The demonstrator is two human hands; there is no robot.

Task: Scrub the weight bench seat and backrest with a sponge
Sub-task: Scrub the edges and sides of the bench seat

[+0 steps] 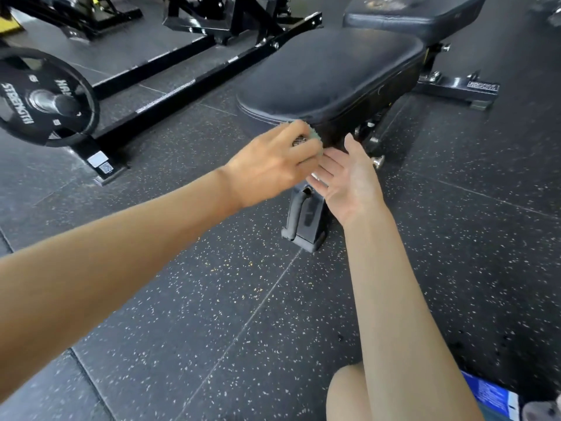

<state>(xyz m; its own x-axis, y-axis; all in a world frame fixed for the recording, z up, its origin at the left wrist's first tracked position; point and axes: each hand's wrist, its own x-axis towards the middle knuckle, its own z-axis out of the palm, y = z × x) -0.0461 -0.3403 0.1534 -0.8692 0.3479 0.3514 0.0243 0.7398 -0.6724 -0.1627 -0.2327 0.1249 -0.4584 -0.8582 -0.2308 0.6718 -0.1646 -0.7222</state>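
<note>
The black padded bench seat (331, 77) fills the upper middle, and the darker backrest (416, 13) lies beyond it at the top right. My left hand (270, 165) grips a green sponge (312, 135) just below the seat's near front edge. Most of the sponge is hidden by the fingers. My right hand (349, 180) is right beside it, palm up with straight fingers, holding nothing, its fingertips near the left hand's fingers.
The bench's front foot with a handle (303, 217) stands under my hands on speckled rubber flooring. A black weight plate on a bar (45, 95) and a machine frame (194, 77) are at the left. My knee (346, 393) and a blue item (491, 393) show at the bottom right.
</note>
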